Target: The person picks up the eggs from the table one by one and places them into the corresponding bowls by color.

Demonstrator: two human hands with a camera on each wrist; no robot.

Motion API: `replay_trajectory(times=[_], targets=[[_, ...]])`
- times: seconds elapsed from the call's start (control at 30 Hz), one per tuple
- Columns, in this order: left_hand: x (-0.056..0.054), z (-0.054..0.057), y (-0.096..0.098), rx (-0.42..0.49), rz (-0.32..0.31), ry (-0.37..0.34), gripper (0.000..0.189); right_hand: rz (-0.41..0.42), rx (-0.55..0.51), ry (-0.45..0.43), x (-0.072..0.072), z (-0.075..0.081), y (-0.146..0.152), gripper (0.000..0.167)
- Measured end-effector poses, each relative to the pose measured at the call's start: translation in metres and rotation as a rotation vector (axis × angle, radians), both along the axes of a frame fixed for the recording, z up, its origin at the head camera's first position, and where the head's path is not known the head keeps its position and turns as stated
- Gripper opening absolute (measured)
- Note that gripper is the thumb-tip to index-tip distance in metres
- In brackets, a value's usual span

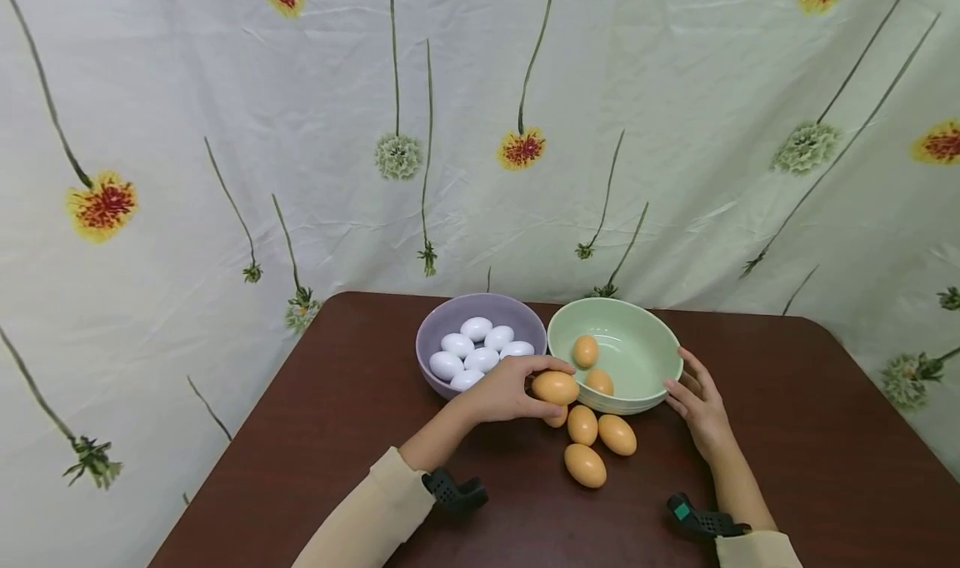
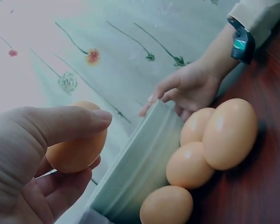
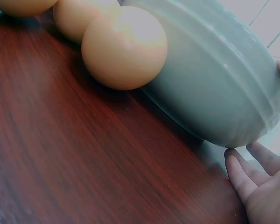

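My left hand (image 1: 501,391) pinches a brown egg (image 1: 556,388) between thumb and fingers, just in front of the near rim of the green bowl (image 1: 636,358). Two brown eggs, one by the far-left wall (image 1: 586,351) and one near the front (image 1: 598,381), are visible inside that bowl. At its right side, my right hand (image 1: 701,406) holds the wall, fingertips at the rim in the head view and other fingers low against the side in the right wrist view. Several more brown eggs (image 1: 585,465) lie on the table close in front of the bowl.
A purple bowl (image 1: 427,339) with several white eggs (image 1: 482,360) stands directly left of the green one, partly behind my left hand. Both bowls are near the back of the dark red-brown table (image 1: 330,401). A flower-patterned cloth (image 1: 675,77) hangs behind the table.
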State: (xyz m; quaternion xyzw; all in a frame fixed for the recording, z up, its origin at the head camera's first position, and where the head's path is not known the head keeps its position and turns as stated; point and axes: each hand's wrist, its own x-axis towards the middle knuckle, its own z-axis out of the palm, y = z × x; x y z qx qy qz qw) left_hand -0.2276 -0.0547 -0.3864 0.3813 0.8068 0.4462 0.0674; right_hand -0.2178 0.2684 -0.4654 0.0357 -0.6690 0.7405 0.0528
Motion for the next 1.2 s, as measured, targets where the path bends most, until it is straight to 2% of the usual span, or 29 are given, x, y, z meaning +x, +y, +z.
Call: replay_trajectory(times=[0.17,0.43,0.57,0.77,0.97,1.2], targets=[[-0.010,0.004,0.008,0.007,0.011,-0.004,0.049,0.001,-0.001,0.003,0.000,0.001,0.000,0.060],[-0.025,0.008,0.019,0.022,0.072,-0.088,0.053,-0.003,-0.003,-0.016,-0.001,0.001,-0.001,0.059],[-0.031,0.009,0.029,-0.024,0.111,-0.058,0.052,-0.004,-0.001,-0.021,0.000,0.001,-0.001,0.060],[-0.040,0.010,0.045,-0.050,0.127,-0.011,0.050,-0.008,-0.004,-0.017,0.000,0.001,0.000,0.060],[-0.042,0.009,0.057,-0.082,0.147,0.016,0.051,-0.009,-0.016,-0.018,0.000,0.001,-0.001,0.058],[-0.044,0.007,0.069,-0.102,0.163,0.007,0.051,-0.011,-0.018,-0.023,0.001,0.003,-0.001,0.060]])
